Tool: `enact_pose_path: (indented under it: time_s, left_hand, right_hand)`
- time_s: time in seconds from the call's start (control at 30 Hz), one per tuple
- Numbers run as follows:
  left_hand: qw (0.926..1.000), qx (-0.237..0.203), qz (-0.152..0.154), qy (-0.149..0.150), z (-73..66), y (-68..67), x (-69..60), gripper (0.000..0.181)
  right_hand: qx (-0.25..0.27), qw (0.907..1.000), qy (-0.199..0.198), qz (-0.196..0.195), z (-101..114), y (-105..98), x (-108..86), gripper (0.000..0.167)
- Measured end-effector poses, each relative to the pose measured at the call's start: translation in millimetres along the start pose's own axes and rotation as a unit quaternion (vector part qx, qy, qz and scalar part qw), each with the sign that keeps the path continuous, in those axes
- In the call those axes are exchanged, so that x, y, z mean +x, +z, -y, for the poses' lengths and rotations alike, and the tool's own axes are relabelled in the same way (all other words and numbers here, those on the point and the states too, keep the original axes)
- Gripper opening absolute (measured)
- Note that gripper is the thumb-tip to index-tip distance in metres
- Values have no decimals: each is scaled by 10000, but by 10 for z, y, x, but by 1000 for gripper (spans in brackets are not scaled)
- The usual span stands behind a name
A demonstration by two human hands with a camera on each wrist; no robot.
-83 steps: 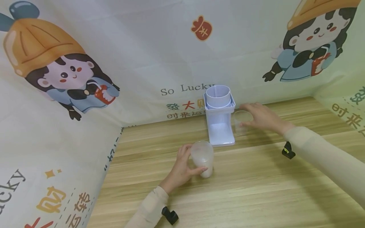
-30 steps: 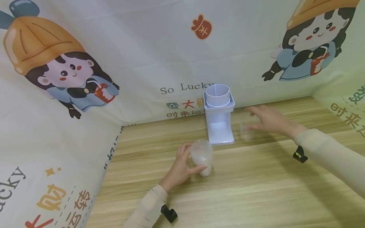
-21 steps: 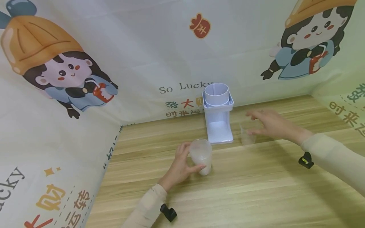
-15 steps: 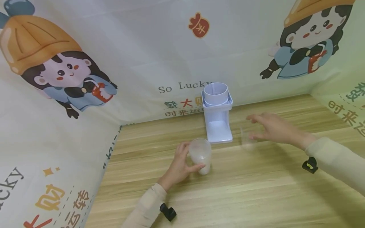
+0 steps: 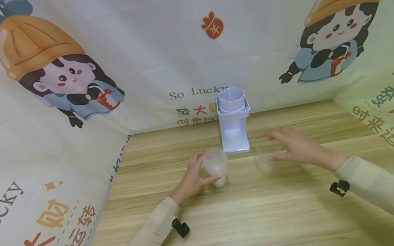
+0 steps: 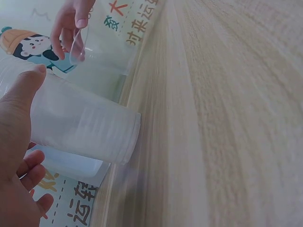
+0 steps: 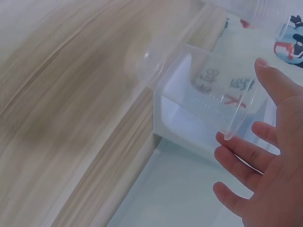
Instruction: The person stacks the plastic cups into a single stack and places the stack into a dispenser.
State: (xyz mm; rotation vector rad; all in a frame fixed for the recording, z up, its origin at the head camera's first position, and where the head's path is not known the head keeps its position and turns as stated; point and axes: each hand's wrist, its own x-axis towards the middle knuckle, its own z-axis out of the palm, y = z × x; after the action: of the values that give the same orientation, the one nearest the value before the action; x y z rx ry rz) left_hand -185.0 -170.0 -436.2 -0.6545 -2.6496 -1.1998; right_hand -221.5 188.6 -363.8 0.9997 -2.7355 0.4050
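Note:
In the head view, my left hand (image 5: 192, 179) holds a stack of nested clear plastic cups (image 5: 215, 164) upright on the table, thumb on the near side. The stack's ribbed lower part (image 6: 90, 120) shows in the left wrist view. My right hand (image 5: 298, 147) has a single clear plastic cup (image 5: 264, 162) by its rim between thumb and fingers, right of the stack. The right wrist view shows that cup (image 7: 199, 85) looking empty, with the other fingers spread. Whether its base touches the table I cannot tell.
Against the back wall stands a white cup-holder-like stand (image 5: 233, 135) with a round tube (image 5: 231, 99) in its top and a flat base. The wood-grain table (image 5: 246, 212) meets a printed cloth (image 5: 147, 68) at the back and sides.
My right hand has drawn the single cup from beside the stand toward me and slightly right. My left hand stays on the stack. The head view has shifted slightly.

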Motion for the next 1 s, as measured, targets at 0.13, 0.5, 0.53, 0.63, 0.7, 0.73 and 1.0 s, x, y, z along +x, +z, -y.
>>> enact_pose_path:
  time_s: [0.13,0.5,0.53,0.63,0.7,0.73,1.0]
  left_hand:
    - [10000,-21,-23,20,9,-2,11,80]
    - [10000,-17,3,-22,6,-1,3,80]
    - [10000,-18,11,-34,5,-3,2,81]
    - [10000,-11,20,-55,1,-6,2,81]
    - [10000,-10,23,-61,2,-7,1,81]
    - [10000,-6,18,-55,1,-8,1,81]
    - [10000,-13,11,-18,12,1,-5,81]
  right_hand:
    - [24,9999,-100,-41,48,25,19,72]
    - [138,9996,-250,-34,245,98,67,70]
    - [147,9995,-277,-46,264,107,78,70]
    - [181,9991,-378,-80,323,115,115,70]
    - [218,9988,-439,-82,363,115,143,70]
    - [210,9986,-482,-106,381,118,156,69]
    - [153,9968,-766,-152,490,166,233,67]
